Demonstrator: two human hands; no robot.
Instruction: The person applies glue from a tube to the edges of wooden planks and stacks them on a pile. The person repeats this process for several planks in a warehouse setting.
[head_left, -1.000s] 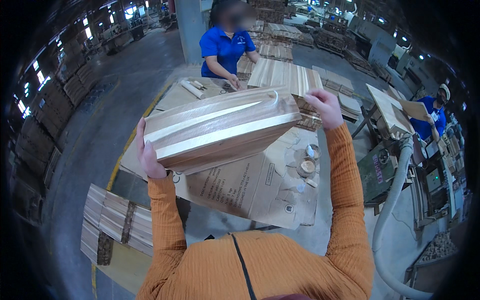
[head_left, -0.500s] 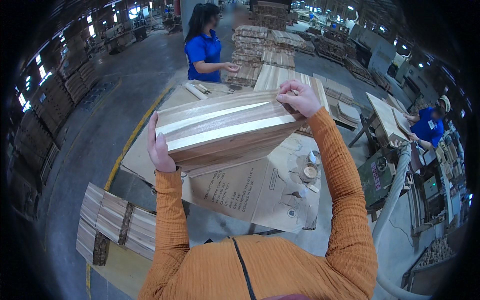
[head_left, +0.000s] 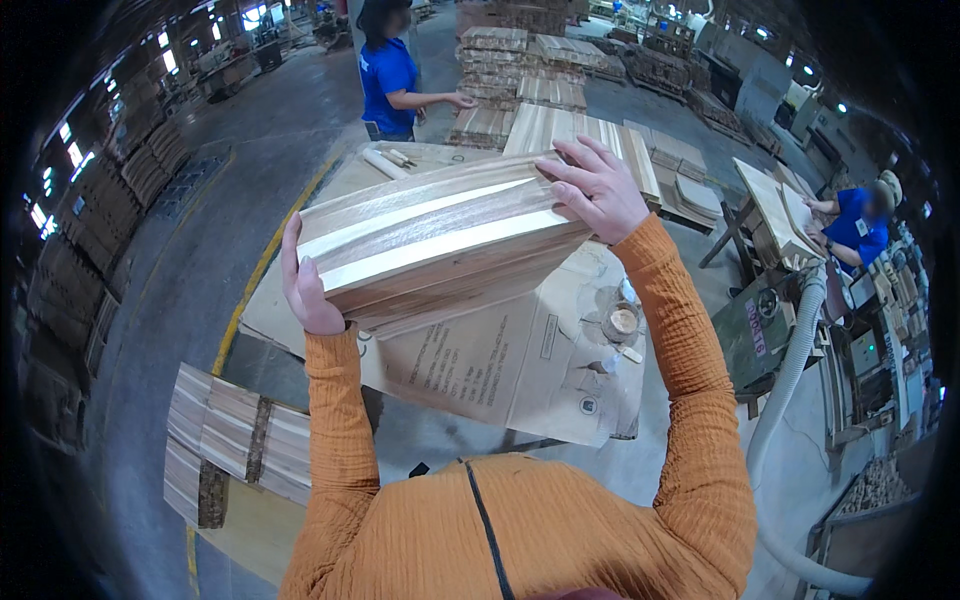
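A thick striped wooden board (head_left: 440, 230), pale and brown, is held tilted above a cardboard-covered table (head_left: 470, 385). Its broad face and one long edge show. At the board's left end, my left hand (head_left: 312, 285) is closed round it, thumb on the near side and fingers partly hidden behind. Over the far right corner curves my right hand (head_left: 600, 190), its thumb and fingertips on the board and its fingers somewhat apart. Right of the board on the cardboard are a small round tub (head_left: 622, 321) of tan stuff and a small stick (head_left: 631, 354).
Striped panels (head_left: 235, 425) lie stacked at the lower left. White rolls (head_left: 385, 163) rest at the table's far edge. Beyond stand board stacks (head_left: 495, 85) and a person in blue (head_left: 388, 85). Another person (head_left: 862, 225) works at a bench on the right, near a grey hose (head_left: 790, 400).
My right hand's fingers have loosened from a pinch and spread over the board's corner. The board stays held up, tilted much as before. The far person's arm reaches out straighter.
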